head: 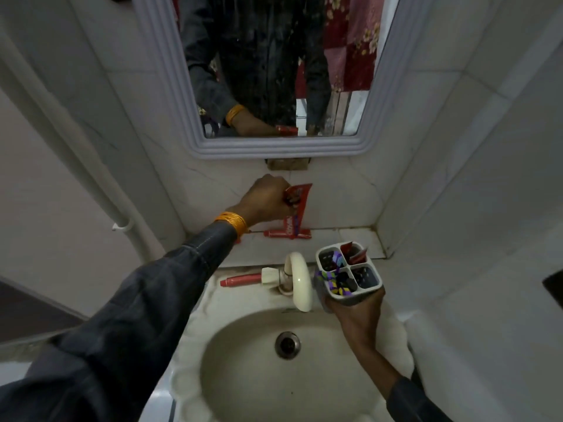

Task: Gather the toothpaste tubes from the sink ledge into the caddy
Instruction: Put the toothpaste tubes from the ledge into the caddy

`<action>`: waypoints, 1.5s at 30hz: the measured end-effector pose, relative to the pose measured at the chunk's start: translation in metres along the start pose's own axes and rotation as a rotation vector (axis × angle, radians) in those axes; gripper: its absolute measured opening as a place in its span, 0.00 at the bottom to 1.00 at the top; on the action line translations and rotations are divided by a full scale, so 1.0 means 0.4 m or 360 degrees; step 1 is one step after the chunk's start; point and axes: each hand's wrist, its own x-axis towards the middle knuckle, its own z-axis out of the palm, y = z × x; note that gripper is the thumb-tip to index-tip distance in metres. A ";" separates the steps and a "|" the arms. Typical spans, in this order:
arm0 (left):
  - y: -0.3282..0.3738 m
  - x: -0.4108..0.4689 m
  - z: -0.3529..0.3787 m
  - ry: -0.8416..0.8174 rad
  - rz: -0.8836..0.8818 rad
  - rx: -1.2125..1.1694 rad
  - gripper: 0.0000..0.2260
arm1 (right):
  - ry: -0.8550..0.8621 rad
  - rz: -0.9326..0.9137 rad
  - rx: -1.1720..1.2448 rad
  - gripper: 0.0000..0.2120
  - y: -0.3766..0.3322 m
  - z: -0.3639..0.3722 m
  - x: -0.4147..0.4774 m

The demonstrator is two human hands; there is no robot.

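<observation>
Midway through, by the look of it. Left hand (268, 197) closed around a red toothpaste tube (300, 194), lifted above the tiled ledge (356, 239) at the back wall, crimped end up. Right hand (355, 312) wrapped around the base of a grey four-slot caddy (348, 274), held over the right rim of the sink (243, 376), just beside the tap (300, 281). Already in the caddy: something red, likely one or two tubes, poking from the far right slot; purple and yellow items in the left slots, too small to name. Near right slot apparently free.

Still to gather: a second red tube (288, 233) lying flat on the ledge directly under the raised one, and a third red tube (240, 280) lying on the sink rim left of the tap, cap pointing left. So roughly three tubes outstanding, one of them in hand and close to the caddy. Next step probably a short carry rightward and down into an open slot.
</observation>
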 end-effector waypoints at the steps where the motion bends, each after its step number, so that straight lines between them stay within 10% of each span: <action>1: 0.022 -0.002 -0.013 0.0002 0.0034 -0.0084 0.08 | -0.0008 -0.0036 0.0009 0.42 -0.011 0.001 0.001; 11: 0.095 0.003 0.164 -0.0210 0.0010 -0.0348 0.09 | -0.0012 0.0077 -0.0022 0.51 0.002 -0.008 -0.003; 22: 0.131 0.008 0.220 -0.0356 0.0245 0.0246 0.10 | 0.0036 0.0109 -0.0060 0.54 0.033 -0.003 0.000; 29: 0.029 0.014 0.161 -0.0385 -0.0012 -0.0478 0.13 | -0.0008 0.0030 -0.0019 0.48 0.028 -0.005 0.006; 45: -0.399 -0.112 0.306 -0.0165 -0.0639 0.0366 0.18 | 0.0015 -0.0125 -0.0060 0.54 0.028 0.000 -0.016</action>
